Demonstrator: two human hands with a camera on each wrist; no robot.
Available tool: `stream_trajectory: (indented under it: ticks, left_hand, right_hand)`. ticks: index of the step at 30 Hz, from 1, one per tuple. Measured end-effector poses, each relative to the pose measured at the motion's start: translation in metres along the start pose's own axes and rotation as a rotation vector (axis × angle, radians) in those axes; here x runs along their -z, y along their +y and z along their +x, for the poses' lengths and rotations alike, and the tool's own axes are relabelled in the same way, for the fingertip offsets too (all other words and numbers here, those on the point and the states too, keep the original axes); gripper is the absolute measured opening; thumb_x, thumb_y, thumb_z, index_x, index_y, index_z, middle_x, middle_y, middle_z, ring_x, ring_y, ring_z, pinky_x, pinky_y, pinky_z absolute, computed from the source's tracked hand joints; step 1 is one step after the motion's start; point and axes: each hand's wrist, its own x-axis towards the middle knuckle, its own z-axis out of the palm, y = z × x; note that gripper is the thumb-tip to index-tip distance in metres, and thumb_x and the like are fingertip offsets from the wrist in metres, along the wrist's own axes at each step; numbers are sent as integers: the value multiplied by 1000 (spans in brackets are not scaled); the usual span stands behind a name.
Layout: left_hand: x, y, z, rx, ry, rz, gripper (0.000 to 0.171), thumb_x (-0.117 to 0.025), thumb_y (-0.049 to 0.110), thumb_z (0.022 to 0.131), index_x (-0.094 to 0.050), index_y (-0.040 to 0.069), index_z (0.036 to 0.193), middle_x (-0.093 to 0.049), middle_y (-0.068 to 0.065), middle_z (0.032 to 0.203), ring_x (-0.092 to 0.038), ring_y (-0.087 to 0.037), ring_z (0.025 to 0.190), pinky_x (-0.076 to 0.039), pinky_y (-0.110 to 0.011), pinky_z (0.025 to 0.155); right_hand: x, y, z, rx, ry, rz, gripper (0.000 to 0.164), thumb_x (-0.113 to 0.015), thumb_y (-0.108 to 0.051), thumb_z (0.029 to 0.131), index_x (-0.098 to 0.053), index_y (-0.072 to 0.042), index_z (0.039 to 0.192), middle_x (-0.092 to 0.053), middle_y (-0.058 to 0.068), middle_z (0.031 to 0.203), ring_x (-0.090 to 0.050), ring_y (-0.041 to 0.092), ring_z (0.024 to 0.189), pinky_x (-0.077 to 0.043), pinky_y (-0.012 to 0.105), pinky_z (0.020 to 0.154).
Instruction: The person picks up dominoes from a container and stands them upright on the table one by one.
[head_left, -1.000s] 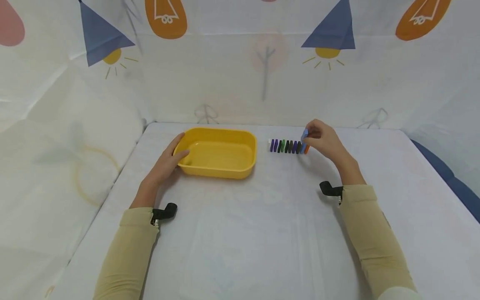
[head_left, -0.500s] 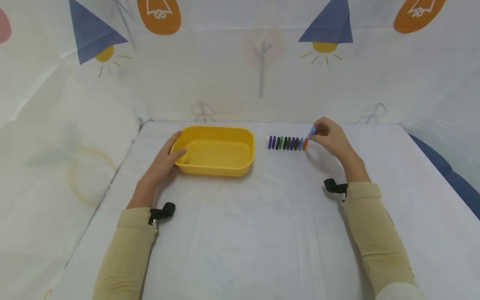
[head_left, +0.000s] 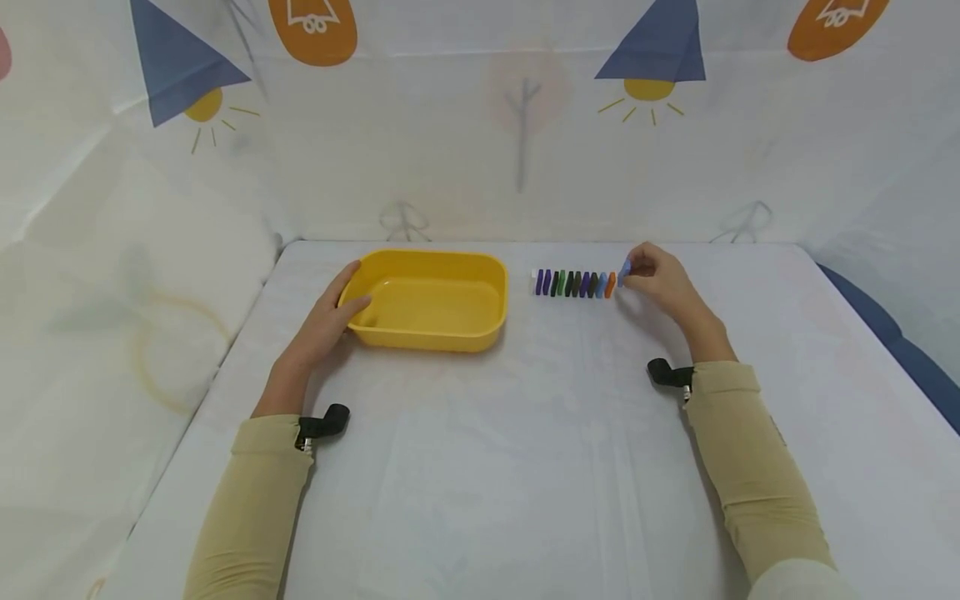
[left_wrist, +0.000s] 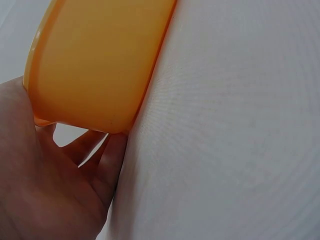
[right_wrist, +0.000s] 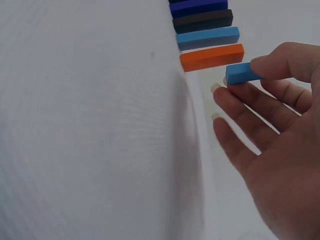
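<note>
At the right end of a row of coloured sticks, my right hand pinches a light blue square-sided stick between thumb and fingers. That stick is beside the orange stick, with a small gap between them. Another light blue stick lies past the orange one, followed by a dark stick and a purple stick. My left hand grips the left end of a yellow tray, thumb over the rim. In the left wrist view its other fingers reach under the tray's end.
Farther left along the row are several purple, black and green sticks, with a white stick at the left end. A white cloth covers the table. Behind it hangs a printed white sheet.
My right hand has carried the light blue stick rightward from above the row, past the orange stick, then lowered it slightly. The left hand keeps its grip on the tray.
</note>
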Motion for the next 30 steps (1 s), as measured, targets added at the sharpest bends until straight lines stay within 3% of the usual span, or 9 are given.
stream_trajectory:
  ticks: [7, 17, 22, 27, 30]
  left_hand:
    - [0, 4, -3, -5, 4, -2, 70, -48, 46, 102, -7, 44, 158, -5, 7, 169, -12, -26, 155, -15, -56, 125]
    - [3, 38, -27, 7, -34, -28, 71, -47, 33, 104, -6, 29, 162, -4, -2, 170, -10, -31, 155, -12, -58, 125]
    - [2, 27, -20, 0, -26, -28, 71, -47, 34, 103, -6, 30, 161, -5, -1, 170, -12, -31, 154, -15, -58, 124]
    - [0, 6, -6, -15, -6, -10, 70, -48, 43, 102, -7, 40, 159, -6, 5, 169, -13, -28, 154, -15, -58, 124]
    - [0, 1, -3, -27, 1, 1, 70, -48, 47, 101, -7, 43, 158, -6, 7, 169, -13, -27, 155, -15, -58, 124]
  right_hand:
    - [-3, 6, 3, 8, -80, -10, 26, -61, -9, 92, -54, 4, 115, -61, 26, 120, -59, 34, 114, -45, 40, 94]
    - [-6, 5, 1, -17, -148, -45, 28, -59, -6, 92, -53, 5, 117, -60, 29, 123, -57, 40, 117, -46, 50, 98]
    - [-7, 4, 0, -33, -162, -58, 31, -58, -6, 92, -53, 5, 120, -59, 29, 124, -56, 40, 118, -46, 51, 99]
    - [-7, 5, -1, -47, -166, -61, 32, -58, -7, 92, -52, 5, 121, -58, 29, 125, -55, 40, 118, -46, 51, 98]
    - [-6, 5, -1, -48, -170, -61, 33, -58, -7, 93, -51, 5, 122, -57, 28, 125, -54, 40, 118, -45, 51, 98]
